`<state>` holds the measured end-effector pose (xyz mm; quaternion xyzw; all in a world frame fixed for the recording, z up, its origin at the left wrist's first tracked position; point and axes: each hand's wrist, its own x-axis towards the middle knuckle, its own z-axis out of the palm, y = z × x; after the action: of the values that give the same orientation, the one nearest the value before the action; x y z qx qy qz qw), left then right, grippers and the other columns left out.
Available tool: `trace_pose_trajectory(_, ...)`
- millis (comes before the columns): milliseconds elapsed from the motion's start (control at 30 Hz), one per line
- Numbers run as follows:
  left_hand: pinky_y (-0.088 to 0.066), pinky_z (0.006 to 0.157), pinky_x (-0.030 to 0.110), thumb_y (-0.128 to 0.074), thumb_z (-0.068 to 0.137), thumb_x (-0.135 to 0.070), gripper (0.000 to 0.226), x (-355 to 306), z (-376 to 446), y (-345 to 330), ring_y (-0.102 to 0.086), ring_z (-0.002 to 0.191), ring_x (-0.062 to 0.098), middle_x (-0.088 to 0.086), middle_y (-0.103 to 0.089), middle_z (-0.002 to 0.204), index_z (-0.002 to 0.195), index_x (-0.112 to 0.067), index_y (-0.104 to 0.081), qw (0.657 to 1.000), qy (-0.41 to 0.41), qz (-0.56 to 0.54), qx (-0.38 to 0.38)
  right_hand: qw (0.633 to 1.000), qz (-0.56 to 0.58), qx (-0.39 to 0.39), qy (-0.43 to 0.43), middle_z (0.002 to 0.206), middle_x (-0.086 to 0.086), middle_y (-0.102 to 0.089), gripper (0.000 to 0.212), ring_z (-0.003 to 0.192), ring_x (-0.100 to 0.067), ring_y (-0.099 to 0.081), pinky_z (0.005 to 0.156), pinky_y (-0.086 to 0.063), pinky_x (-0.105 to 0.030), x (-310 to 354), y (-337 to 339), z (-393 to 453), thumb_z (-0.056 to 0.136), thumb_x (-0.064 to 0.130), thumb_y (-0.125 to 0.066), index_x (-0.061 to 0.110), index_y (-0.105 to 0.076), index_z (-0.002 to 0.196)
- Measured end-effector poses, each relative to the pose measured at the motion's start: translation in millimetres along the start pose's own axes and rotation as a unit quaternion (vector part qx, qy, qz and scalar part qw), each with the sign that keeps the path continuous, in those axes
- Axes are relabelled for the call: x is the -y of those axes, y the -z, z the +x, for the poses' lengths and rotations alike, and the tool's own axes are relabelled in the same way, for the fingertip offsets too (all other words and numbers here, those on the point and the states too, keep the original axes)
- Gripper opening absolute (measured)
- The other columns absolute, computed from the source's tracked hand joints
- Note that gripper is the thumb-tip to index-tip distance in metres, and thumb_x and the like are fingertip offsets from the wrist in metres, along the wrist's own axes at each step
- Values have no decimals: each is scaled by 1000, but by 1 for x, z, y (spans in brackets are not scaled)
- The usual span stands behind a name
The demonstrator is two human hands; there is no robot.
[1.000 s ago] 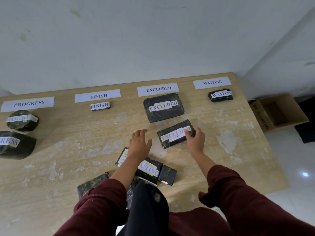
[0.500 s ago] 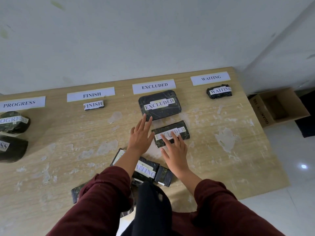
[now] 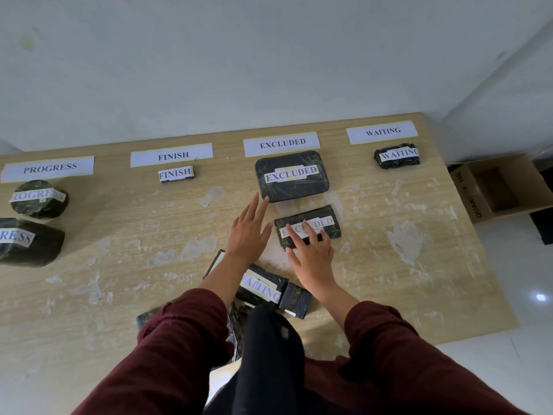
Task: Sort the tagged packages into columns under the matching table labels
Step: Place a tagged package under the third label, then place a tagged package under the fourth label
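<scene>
While flat, hands [image 3: 281, 244] beside EXCLUDED package [image 3: 311, 224]

EXCLUDED tag [image 3: 308, 227] partly under fingers [image 3: 309, 232]

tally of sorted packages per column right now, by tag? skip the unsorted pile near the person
PROGRESS: 2, the round package and the larger package
FINISH: 1, the small package
EXCLUDED: 2, the large package and the flat package under the right hand
WAITING: 1, the far package
Total: 6
</scene>
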<state>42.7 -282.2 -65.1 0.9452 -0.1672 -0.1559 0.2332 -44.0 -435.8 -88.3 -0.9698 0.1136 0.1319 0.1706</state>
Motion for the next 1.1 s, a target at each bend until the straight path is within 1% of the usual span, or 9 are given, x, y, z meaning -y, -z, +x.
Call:
trace_pose_trajectory(167, -21, 116, 45, -31, 100, -40, 60, 13, -15, 1, -9, 148, 19, -4, 4, 161, 152, -24, -5, 1000, 30, -5, 2, 999, -16, -2, 34, 159, -2, -26, 52, 141, -39, -25, 105, -31, -54, 16, -2, -1, 98, 42, -45, 41, -32, 147)
trace_pose_trajectory(367, -21, 115, 45, -32, 100, -38, 60, 24, -30, 9, -12, 147, 19, -4, 1, 162, 152, -23, -7, 998, 57, -27, -7, 1000, 3, 8, -8, 160, -2, -18, 50, 144, -32, -17, 109, -22, -51, 30, -3, -2, 99, 42, -41, 39, -31, 148)
trace_pose_trajectory(467, -22, 116, 47, -33, 100, -38, 59, 33, -40, 15, -13, 147, 21, -2, -3, 162, 152, -20, -12, 995, 81, -47, -23, 998, 42, -40, 30, 144, -5, -40, 41, 132, -29, -34, 102, -28, -45, 32, 0, -9, 93, 38, -52, 29, -52, 133)
trace_pose_trajectory(567, -22, 116, 47, -33, 100, -38, 59, 43, -51, 18, -13, 147, 21, -2, -5, 162, 152, -18, -13, 992, 109, -55, -24, 993, 46, -28, 108, 122, 0, -51, 34, 115, -24, -43, 91, -28, -36, 35, -3, -20, 89, 45, -57, 25, -62, 117)
trace_pose_trajectory(667, -21, 118, 46, -33, 100, -38, 59, 51, -62, 21, -13, 147, 21, -1, -7, 161, 152, -16, -14, 990, 123, -66, -31, 989, 18, 23, 148, 132, 2, -46, 48, 122, -22, -39, 97, -27, -36, 34, -10, -34, 85, 57, -56, 29, -59, 125)
trace_pose_trajectory(767, -21, 117, 43, -33, 100, -37, 58, 56, -71, 24, -14, 147, 20, -1, -9, 161, 151, -15, -16, 988, 129, -71, -43, 987, 1, 6, 163, 141, -2, -42, 52, 129, -25, -35, 102, -27, -41, 33, -18, -45, 82, 59, -59, 27, -60, 123)
trace_pose_trajectory(867, -22, 116, 43, -34, 100, -36, 56, 59, -75, 27, -16, 146, 20, 0, -12, 161, 150, -14, -20, 987, 130, -75, -53, 989, 15, 13, 149, 132, 3, -49, 51, 124, -21, -40, 97, -26, -35, 38, -14, -45, 79, 56, -65, 24, -57, 118)
trace_pose_trajectory(1000, -24, 116, 45, -37, 99, -34, 51, 60, -77, 30, -20, 145, 22, 4, -20, 158, 146, -13, -30, 984, 132, -97, -69, 976, 185, 53, 97, 112, 7, -63, 41, 107, -14, -58, 94, -42, -38, 47, 0, -41, 81, 39, -71, 24, -52, 113)
trace_pose_trajectory(1100, -28, 113, 44, -40, 99, -30, 42, 59, -77, 37, -28, 140, 26, 9, -35, 150, 137, -12, -43, 979, 124, -125, -100, 941, 338, 29, 19, 109, 4, -64, 37, 102, -12, -60, 88, -50, -28, 50, 13, -33, 84, 26, -73, 18, -55, 116)
